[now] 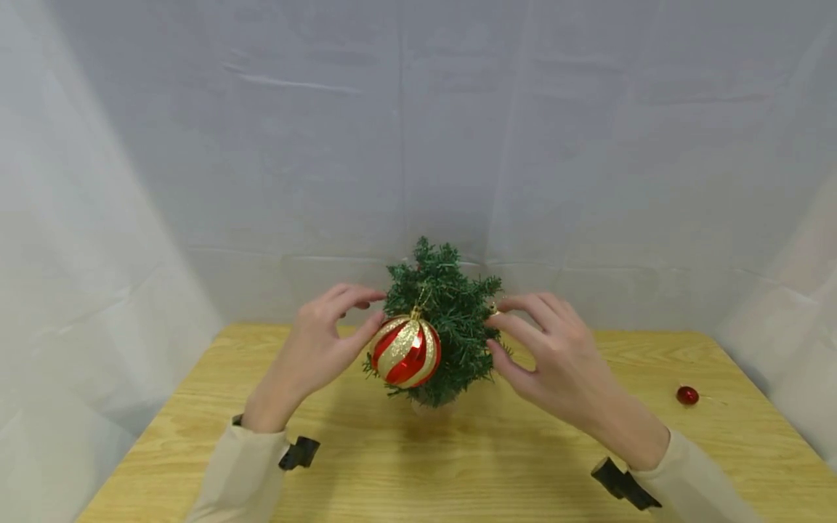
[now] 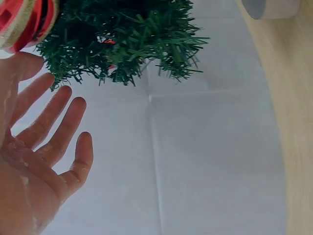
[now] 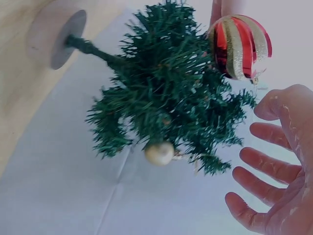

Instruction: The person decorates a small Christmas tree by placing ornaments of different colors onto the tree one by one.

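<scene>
A small artificial Christmas tree point(image 1: 461, 327) stands on the table between my two hands. On its front left hangs a large red and gold striped bauble point(image 1: 405, 354) from a gold cap and loop. My left hand point(image 1: 317, 345) is beside the bauble, fingers loosely spread, thumb tip right at its edge. On the other side my right hand point(image 1: 556, 352) has its relaxed fingertips close to the branches. In the right wrist view, no object shows among the fingers of that hand. A small pale gold ball point(image 3: 159, 153) hangs low among the branches there.
A small dark red bauble point(image 1: 687, 395) lies on the wooden table point(image 1: 261, 407) toward the right. The tree's round pale base point(image 3: 68, 39) rests on the tabletop. Behind and at both sides hang white sheets point(image 1: 294, 167).
</scene>
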Tool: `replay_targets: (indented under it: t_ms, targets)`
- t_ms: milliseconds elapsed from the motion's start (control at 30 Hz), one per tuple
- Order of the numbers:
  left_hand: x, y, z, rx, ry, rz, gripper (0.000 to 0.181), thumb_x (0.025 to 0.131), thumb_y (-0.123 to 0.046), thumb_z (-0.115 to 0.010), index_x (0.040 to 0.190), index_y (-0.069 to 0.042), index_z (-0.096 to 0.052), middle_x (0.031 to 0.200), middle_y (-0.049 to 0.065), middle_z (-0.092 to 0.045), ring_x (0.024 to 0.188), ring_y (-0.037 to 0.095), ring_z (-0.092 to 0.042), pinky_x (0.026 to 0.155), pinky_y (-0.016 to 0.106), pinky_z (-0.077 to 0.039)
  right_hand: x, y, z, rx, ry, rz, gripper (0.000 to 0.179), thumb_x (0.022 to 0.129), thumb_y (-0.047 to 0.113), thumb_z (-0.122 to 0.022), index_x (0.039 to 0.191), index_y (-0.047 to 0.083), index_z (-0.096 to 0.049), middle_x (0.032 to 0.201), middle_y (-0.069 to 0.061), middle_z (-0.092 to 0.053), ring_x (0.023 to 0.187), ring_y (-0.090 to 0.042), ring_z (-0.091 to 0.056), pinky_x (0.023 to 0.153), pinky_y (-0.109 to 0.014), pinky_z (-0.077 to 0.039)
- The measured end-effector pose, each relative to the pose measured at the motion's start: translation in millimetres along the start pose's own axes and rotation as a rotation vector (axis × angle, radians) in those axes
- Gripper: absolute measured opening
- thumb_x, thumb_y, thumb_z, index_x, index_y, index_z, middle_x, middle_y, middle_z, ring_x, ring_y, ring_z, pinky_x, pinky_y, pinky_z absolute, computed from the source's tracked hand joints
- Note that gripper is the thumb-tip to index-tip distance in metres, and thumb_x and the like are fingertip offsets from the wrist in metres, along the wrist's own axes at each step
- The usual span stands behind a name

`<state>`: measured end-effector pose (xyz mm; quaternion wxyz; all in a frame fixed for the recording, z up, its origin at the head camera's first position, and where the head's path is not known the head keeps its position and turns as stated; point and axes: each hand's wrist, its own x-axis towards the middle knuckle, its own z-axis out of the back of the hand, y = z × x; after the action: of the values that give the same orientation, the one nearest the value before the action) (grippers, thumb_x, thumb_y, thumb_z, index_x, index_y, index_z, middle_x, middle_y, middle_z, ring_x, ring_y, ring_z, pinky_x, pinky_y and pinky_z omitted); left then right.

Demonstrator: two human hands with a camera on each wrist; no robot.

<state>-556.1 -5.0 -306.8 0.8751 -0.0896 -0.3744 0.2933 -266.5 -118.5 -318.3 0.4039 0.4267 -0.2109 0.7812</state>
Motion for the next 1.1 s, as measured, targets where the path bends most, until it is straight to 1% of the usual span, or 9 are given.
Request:
replay_targets:
  t_ms: [167,267,467,567,733,833,967,1100]
  targets:
    - [-2.8,4.6,-5.5,0.013,0.018,-0.017,0.034,0.097,-0.017,-0.069,0.130,-0.009,-0.068,0.127,0.009,-0.071,0.106,0.026,-0.071,0.091,0.044,-0.058,-13.3,-6,5,0.002,0.032,-0.030,0.026,0.085,0.016,-0.071,0.109,0.009,-0.075,0.110,-0.010,-0.071,0.103,-0.030,-0.064,0.088,-0.048,-0.051]
    - [-3.0,3.8,-6.7,0.007,0.020,-0.014,0.037,0.096,-0.016,-0.070,0.133,-0.010,-0.066,0.128,0.010,-0.071,0.107,0.026,-0.071,0.091,0.044,-0.058,-19.2,-9,8,-0.002,0.040,-0.046,0.026,0.084,0.016,-0.072,0.109,0.009,-0.074,0.110,-0.011,-0.071,0.104,-0.030,-0.064,0.089,-0.048,-0.051]
    - [-1.4,0.1,-7.8,-0.015,0.038,0.001,0.047,0.096,-0.017,-0.070,0.141,-0.010,-0.060,0.135,0.010,-0.067,0.110,0.026,-0.070,0.094,0.045,-0.057,-27.0,-14,13,-0.012,0.046,-0.090,0.021,0.091,0.022,-0.067,0.107,0.009,-0.074,0.112,-0.012,-0.070,0.103,-0.031,-0.063,0.089,-0.048,-0.049]
    - [-0.3,-0.3,-8.7,-0.017,0.045,0.006,0.048,0.097,-0.017,-0.069,0.143,-0.011,-0.058,0.139,0.009,-0.065,0.111,0.027,-0.070,0.093,0.045,-0.057,-29.9,-16,15,-0.020,0.044,-0.105,0.021,0.093,0.023,-0.066,0.106,0.009,-0.074,0.111,-0.011,-0.070,0.102,-0.030,-0.063,0.087,-0.046,-0.049]
    - [0.3,0.7,-9.4,-0.015,0.045,0.002,0.041,0.097,-0.016,-0.070,0.137,-0.012,-0.063,0.138,0.008,-0.066,0.111,0.025,-0.070,0.093,0.045,-0.057,-34.1,-19,16,-0.020,0.029,-0.108,0.020,0.092,0.020,-0.066,0.106,0.008,-0.075,0.109,-0.010,-0.071,0.100,-0.029,-0.063,0.085,-0.044,-0.049]
    - [0.4,0.9,-9.4,-0.019,0.037,-0.009,0.036,0.097,-0.017,-0.070,0.133,-0.012,-0.066,0.134,0.007,-0.068,0.109,0.025,-0.070,0.093,0.045,-0.057,-36.7,-22,18,-0.017,0.014,-0.105,0.023,0.097,0.025,-0.063,0.106,0.008,-0.075,0.108,-0.010,-0.071,0.099,-0.029,-0.064,0.083,-0.045,-0.050]
    - [0.0,0.2,-9.3,-0.027,0.017,-0.038,0.034,0.096,-0.018,-0.071,0.129,-0.011,-0.068,0.131,0.007,-0.069,0.107,0.024,-0.071,0.094,0.044,-0.057,-40.3,-26,21,-0.027,0.000,-0.103,0.035,0.103,0.035,-0.053,0.105,0.009,-0.075,0.107,-0.009,-0.071,0.096,-0.028,-0.064,0.079,-0.045,-0.050]
    - [-1.3,-0.8,-9.5,-0.029,-0.006,-0.073,0.030,0.096,-0.017,-0.071,0.125,-0.010,-0.070,0.127,0.006,-0.070,0.107,0.021,-0.071,0.096,0.043,-0.057,-43.6,-30,24,-0.039,-0.010,-0.106,0.038,0.104,0.038,-0.050,0.104,0.009,-0.075,0.106,-0.009,-0.071,0.092,-0.026,-0.063,0.078,-0.042,-0.049]
